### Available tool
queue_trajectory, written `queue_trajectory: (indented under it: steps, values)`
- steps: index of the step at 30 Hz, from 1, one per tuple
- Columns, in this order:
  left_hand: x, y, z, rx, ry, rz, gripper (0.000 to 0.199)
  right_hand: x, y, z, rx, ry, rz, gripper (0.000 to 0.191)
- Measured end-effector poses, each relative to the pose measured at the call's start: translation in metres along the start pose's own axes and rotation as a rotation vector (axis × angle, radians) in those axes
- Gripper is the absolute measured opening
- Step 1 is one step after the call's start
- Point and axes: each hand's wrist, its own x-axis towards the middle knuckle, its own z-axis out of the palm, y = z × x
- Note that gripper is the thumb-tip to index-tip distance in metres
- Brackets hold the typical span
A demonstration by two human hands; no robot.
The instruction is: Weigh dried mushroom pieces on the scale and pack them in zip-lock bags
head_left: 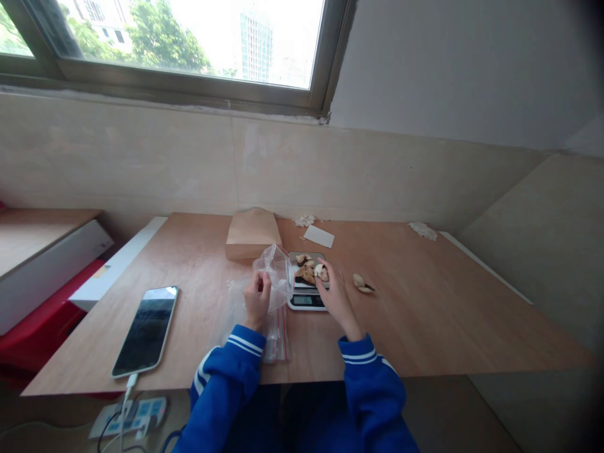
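My left hand is closed on a clear plastic zip bag, whose open mouth faces the scale. In front of me stands a small digital scale with a lit display, carrying several dried brown, curled pieces. My right hand reaches over the scale's right side, its thumb and fingers around a pale dried piece. More clear zip bags with red seal lines lie beneath my left wrist. To the right of the scale, a couple of similar dried pieces rest on the table.
A brown paper bag lies behind the clear bag. Farther back are a white card and crumpled white scraps. A phone charges at the left, its cable running down to a power strip below the table edge.
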Motion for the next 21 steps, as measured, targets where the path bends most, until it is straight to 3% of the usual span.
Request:
queue_trajectory:
  steps: [2, 5, 8, 13, 18, 21]
  values:
    - [0.000, 0.000, 0.000, 0.001, -0.004, -0.011, 0.035, 0.003, -0.023, 0.006, 0.212, 0.026, 0.055, 0.044]
    - [-0.001, -0.001, 0.000, -0.001, -0.011, -0.014, 0.035, 0.007, -0.059, 0.020, 0.493, -0.043, 0.113, 0.048]
    - [-0.003, -0.002, -0.001, -0.013, 0.000, -0.005, 0.038, 0.012, -0.082, 0.033, 0.574, -0.107, 0.145, 0.045]
    - [-0.008, -0.007, -0.001, -0.074, 0.032, 0.005, 0.042, 0.018, -0.089, 0.038, 0.356, -0.283, 0.026, 0.021]
    - [-0.014, -0.013, -0.002, -0.089, -0.025, 0.072, 0.047, 0.033, -0.093, 0.038, 0.153, -0.434, -0.090, 0.012]
    - [-0.018, -0.015, -0.002, -0.093, -0.086, 0.096, 0.048, 0.045, -0.097, 0.048, 0.020, -0.393, -0.080, 0.016]
